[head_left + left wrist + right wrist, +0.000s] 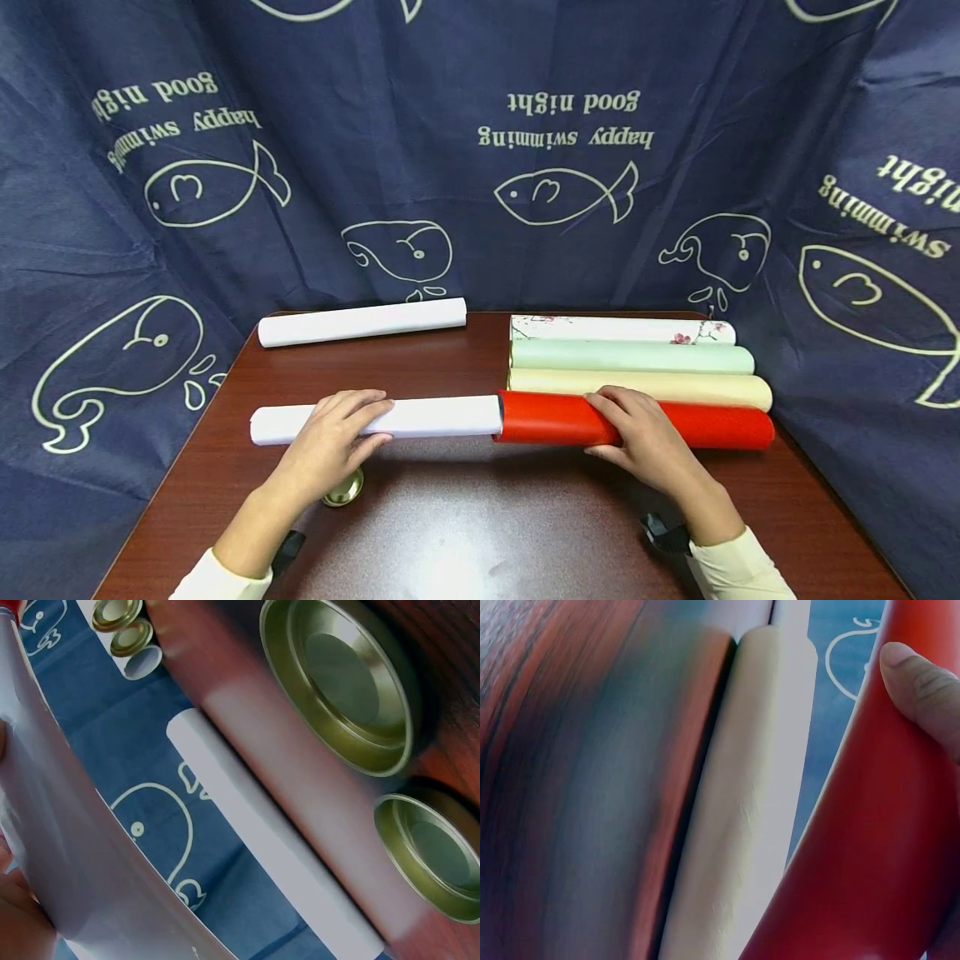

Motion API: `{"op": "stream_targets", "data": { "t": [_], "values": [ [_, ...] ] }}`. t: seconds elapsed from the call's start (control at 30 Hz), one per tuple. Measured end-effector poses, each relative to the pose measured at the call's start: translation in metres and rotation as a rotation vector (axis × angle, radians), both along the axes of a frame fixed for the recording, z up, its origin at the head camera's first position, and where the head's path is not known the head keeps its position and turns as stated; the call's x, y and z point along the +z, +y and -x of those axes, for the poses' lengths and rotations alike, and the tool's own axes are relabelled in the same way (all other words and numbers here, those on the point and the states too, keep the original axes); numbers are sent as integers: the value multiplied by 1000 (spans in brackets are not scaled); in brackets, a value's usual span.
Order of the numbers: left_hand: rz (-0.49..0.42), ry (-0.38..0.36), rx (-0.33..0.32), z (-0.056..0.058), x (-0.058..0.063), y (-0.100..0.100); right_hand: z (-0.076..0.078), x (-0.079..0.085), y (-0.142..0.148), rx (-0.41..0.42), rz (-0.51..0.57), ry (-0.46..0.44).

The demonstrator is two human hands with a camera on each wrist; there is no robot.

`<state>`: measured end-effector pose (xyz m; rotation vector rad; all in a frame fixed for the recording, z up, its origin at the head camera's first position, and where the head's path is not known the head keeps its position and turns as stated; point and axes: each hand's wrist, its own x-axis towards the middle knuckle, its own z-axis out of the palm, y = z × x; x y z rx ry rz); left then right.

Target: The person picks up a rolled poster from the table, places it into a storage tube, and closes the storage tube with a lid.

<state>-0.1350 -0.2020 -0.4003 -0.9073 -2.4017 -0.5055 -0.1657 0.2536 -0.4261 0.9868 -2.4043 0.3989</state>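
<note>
With its fingers over the top and thumb at the near side, my left hand (330, 437) grips a white paper roll (442, 416). The roll's right end meets the left end of a red tube (547, 418), where a dark rim shows. Around the middle of that red tube, my right hand (641, 433) holds it in the same way. Its thumb (919, 682) lies along the red surface in the right wrist view. Two round gold metal lids (341, 679) lie on the table, partly behind my left wrist in the head view.
Another white roll (360, 322) lies at the back left of the brown table (450, 517). Behind the red tube are parallel flower-patterned (622, 328), pale green (637, 357) and cream tubes (547, 381). A blue curtain (420, 150) with fish drawings hangs around the table.
</note>
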Motion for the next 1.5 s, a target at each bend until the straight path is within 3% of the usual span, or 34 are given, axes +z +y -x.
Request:
{"op": "stream_targets", "data": {
  "t": [0.57,1.5],
  "values": [
    [67,42,-46,0,11,26,4,-8,-15,38,38,27],
    [171,111,-95,4,8,80,6,-16,-35,52,41,14]
  ]
}}
